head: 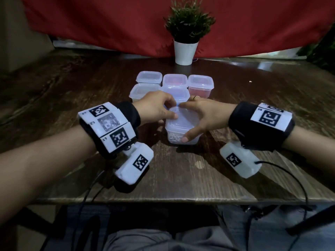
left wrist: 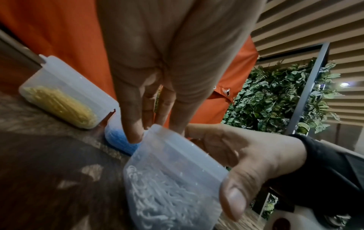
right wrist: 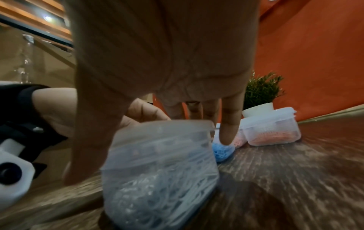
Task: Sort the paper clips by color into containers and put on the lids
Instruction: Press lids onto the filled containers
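both hands are on one clear tub [head: 183, 129] that stands on the table [head: 181, 178] near the person, just in front of a cluster of five other tubs. the left hand [head: 154, 107] comes in from the left, fingers curled over the far left corner of the lid [head: 183, 117], thumb lying on the lid's left side. the right hand [head: 203, 115] wraps the tub from the right: its fingers reach over the far edge of the lid and its thumb [head: 188, 135] presses the near wall lower down. so each grip is closed round this tub and its lid, neither hand loose. a ring [head: 196, 97] shows on one right finger.

inside the tub lies a heap of white clips [left wrist: 163, 202], seen through the wall from the left wrist view. the lid sits on top; whether it is fully snapped down i cannot tell.

behind it, touching or nearly so, is the blue tub [right wrist: 222, 151] with blue clips at its bottom. to the left of that stands the yellow tub [left wrist: 63, 99], lidded, yellow clips along its floor. on the far right is the red tub [head: 200, 86], lidded, with reddish clips, and beside it a pink tub [head: 175, 80]. the far left tub [head: 149, 77] is lidded too; its contents are not clear from here.

at the far edge of the table a small green plant [head: 188, 20] in a white pot [head: 185, 52] stands before a red cloth [head: 90, 24].
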### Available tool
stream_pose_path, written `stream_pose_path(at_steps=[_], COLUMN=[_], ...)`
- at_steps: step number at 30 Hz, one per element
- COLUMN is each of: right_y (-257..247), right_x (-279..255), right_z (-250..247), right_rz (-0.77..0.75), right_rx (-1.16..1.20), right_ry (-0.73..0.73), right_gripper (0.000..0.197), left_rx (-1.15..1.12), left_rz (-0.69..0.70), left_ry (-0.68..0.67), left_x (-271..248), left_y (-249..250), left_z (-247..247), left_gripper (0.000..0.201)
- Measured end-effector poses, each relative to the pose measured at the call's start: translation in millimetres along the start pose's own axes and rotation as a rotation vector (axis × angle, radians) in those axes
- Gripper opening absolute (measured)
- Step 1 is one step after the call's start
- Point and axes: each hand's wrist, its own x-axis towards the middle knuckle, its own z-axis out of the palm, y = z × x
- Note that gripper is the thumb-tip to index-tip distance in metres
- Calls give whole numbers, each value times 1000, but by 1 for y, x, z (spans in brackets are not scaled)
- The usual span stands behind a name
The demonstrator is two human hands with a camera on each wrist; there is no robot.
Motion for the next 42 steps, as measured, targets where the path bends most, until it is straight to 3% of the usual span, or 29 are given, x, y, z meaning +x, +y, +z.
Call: stream_pose_path(at_steps=[8,13,18,23,27,31,34,36,38,42], right_y=[7,5,-11,-20,-19,-11,-4,6,20,42], right_x=[2,3,-1,-2,-2,2,6,5,2,13], right_z=[5,8,21,27,30,19,11,1,-13,-36], right_rz=[-62,-42,-25,-10,-11,-1,28,67,147,400], right_rx=[77,-61,-229,-390,-291,-132,-85,-44,-84,-346], right_ry=[-89,-185,-100,30,23,-109,-140,-47,3,-50], right_gripper=[108,110,111,106,108,112,107,91,85,89], left_rx=[175,488,747,889,933,891,754,639,685,850], left_rz=[13,90,146,110,82,104,123,135,102,-63], left_ry=[1,31,75,15,-1,-33,-34,38,51,-210], left_x=[-7,-14,-22,-20,-21,-20,-10,1,15,31], left_y=[-1,3,2,1,4,4,4,5,3,-6], left_z=[-2,1,11,17,21,15,1,-9,-17,-20], left_gripper=[43,39,37,42,42,40,39,44,54,61])
